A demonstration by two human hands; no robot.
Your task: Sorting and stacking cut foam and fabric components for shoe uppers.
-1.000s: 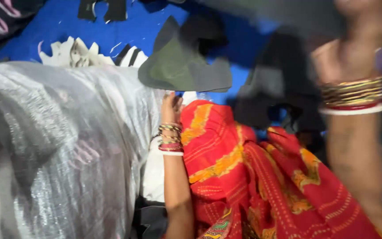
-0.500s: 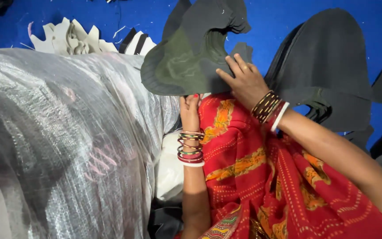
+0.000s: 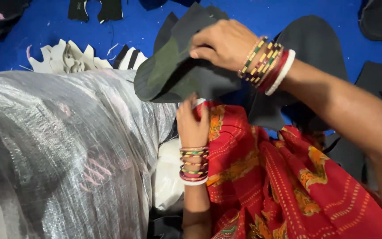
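My right hand pinches the top edge of a dark cut fabric piece above my lap, my left hand closed on its lower edge; it looks light, floppy, best gripped at edges.

A stack of dark grey-green cut fabric pieces, limp and curling, is held up above the red cloth.

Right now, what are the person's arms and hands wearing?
Both arms are bare, with no sleeves or gloves. The right hand has a wrist stack of gold, green and red bangles ending in one white bangle. The left hand wears a similar stack of red, green and gold bangles.
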